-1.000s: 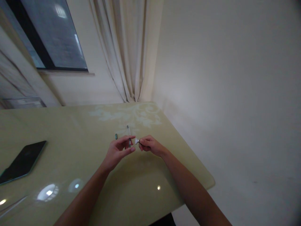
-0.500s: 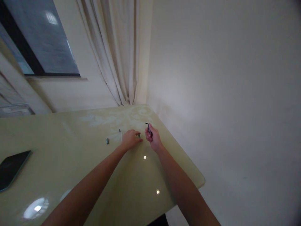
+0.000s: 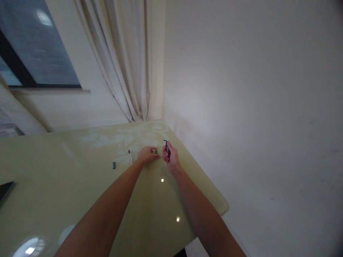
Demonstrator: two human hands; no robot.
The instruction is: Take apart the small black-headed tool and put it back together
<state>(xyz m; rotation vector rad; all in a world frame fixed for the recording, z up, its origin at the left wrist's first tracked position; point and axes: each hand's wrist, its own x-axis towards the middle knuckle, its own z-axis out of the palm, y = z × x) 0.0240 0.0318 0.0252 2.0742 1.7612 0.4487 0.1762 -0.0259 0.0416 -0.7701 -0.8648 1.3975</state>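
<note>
My left hand (image 3: 147, 155) is low over the table, its thumb and fingers pinching a small dark green piece (image 3: 157, 152) by its ends. Just right of it, my right hand (image 3: 170, 155) is closed around a slim dark tool (image 3: 167, 147) whose thin, bent tip points up and left. Most of the tool's handle is hidden in my fist, so its kind is unclear. To the left on the table lies another small dark green piece (image 3: 114, 165). Between that piece and my left hand is a thin white stick-like thing with a dark end (image 3: 129, 151).
The glossy pale green table (image 3: 80, 178) meets the wall at its right and back. A flat black object (image 3: 5, 190) is cut off at the left edge. A beige curtain (image 3: 131, 71) hangs behind the table, beside a window (image 3: 53, 53).
The view has turned slightly right, so the things on the table appear shifted left. Both hands keep their holds, and my left hand is a little closer to my right hand.
</note>
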